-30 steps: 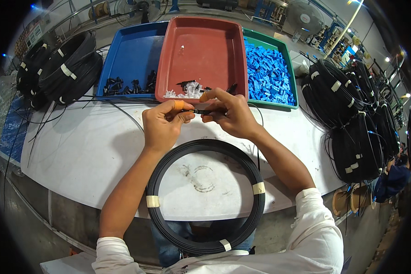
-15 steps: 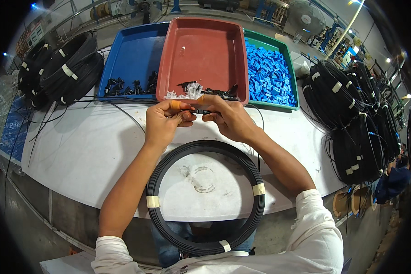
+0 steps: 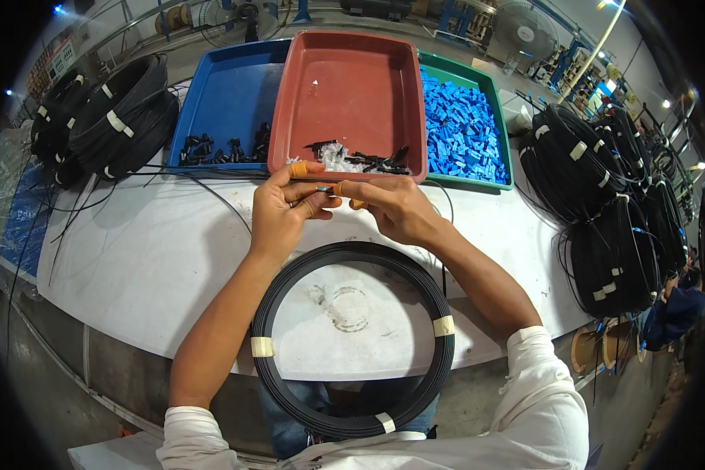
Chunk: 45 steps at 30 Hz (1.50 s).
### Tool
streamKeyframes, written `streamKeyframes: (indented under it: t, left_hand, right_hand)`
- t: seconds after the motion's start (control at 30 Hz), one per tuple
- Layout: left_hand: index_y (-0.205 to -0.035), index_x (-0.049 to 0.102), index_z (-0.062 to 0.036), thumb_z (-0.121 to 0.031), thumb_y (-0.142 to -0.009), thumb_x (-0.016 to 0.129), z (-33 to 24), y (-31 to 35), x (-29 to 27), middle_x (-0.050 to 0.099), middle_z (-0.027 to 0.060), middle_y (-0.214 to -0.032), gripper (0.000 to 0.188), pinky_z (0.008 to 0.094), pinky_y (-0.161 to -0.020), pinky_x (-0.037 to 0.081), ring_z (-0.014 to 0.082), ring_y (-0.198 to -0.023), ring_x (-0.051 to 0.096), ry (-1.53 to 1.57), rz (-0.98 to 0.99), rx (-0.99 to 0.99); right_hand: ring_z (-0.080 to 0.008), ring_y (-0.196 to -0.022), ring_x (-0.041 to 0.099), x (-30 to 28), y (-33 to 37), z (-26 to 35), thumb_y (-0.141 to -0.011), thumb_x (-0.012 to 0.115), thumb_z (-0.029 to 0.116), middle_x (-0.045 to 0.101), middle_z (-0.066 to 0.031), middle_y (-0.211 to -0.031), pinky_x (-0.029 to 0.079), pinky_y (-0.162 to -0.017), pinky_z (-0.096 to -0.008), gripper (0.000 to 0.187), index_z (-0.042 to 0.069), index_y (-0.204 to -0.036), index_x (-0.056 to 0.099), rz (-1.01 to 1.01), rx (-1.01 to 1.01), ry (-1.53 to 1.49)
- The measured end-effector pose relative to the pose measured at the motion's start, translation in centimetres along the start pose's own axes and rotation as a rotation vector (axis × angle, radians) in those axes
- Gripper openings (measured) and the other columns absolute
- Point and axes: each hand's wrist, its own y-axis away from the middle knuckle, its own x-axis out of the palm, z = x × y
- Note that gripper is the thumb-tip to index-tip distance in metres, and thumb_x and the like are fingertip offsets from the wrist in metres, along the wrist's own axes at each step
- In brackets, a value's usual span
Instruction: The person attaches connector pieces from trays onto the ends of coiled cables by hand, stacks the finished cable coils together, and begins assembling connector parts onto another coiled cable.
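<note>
Just in front of the red tray, my left hand (image 3: 280, 215) pinches a small dark connector piece (image 3: 326, 189) between thumb and fingers. My right hand (image 3: 402, 210) meets it from the other side, its index fingertip pressed to the piece and the remaining fingers curled. What lies inside those curled fingers is hidden. Orange wraps cover a finger on each hand. Below the hands lies a coil of black cable (image 3: 352, 252), bound with pale tape and partly overhanging the table's near edge.
A blue tray (image 3: 227, 74) holds black parts; the red tray (image 3: 352, 86) holds white and black bits; a green tray (image 3: 489, 78) holds many blue clips (image 3: 462, 125). Cable coils are stacked at left (image 3: 121, 117) and right (image 3: 611, 251) of the white table (image 3: 164, 258).
My right hand has shifted slightly left, its index finger now against the connector piece. My left index finger has lifted, and the black piece between the hands shows less.
</note>
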Motion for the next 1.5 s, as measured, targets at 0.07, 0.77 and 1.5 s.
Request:
streamKeyframes:
  t: [0.07,0.77,1.5]
  left_hand:
    - [-0.121,0.056,0.0029,0.011,-0.088,0.064,0.1,-0.1,0.0,0.074,0.0170,-0.099,0.035,0.0291,-0.073,0.063,0.0201,-0.089,0.074,-0.034,0.010,0.023]
    - [-0.106,0.067,0.0004,0.005,-0.081,0.071,0.2,-4.5,-5.3,0.075,0.0122,-0.091,0.026,0.0275,-0.070,0.058,0.0206,-0.086,0.075,-0.941,0.020,0.444]
    - [-0.100,0.074,0.0010,-0.004,-0.076,0.077,2.4,-14.9,-1.2,0.073,0.0195,-0.088,0.025,0.0407,-0.076,0.054,0.0326,-0.083,0.071,-1.109,0.476,0.485]
  right_hand:
    - [-0.0282,-0.073,0.071,0.0,0.1,-0.2,-0.076,0.065,-0.008,0.072,-0.0107,-0.083,0.057,-0.064,-0.0404,0.052,0.012,-0.123,0.064,-0.043,-0.057,0.041]
    - [-0.0317,-0.069,0.067,3.4,2.5,-2.6,-0.085,0.071,0.020,0.067,-0.0104,-0.078,0.053,-0.059,-0.0430,0.024,0.013,-0.107,0.062,0.055,0.027,0.066]
    - [-0.0318,-0.080,0.066,3.4,2.3,-2.7,-0.082,0.071,0.011,0.065,-0.0092,-0.092,0.054,-0.068,-0.0418,0.027,0.009,-0.108,0.062,0.070,0.102,-0.144]
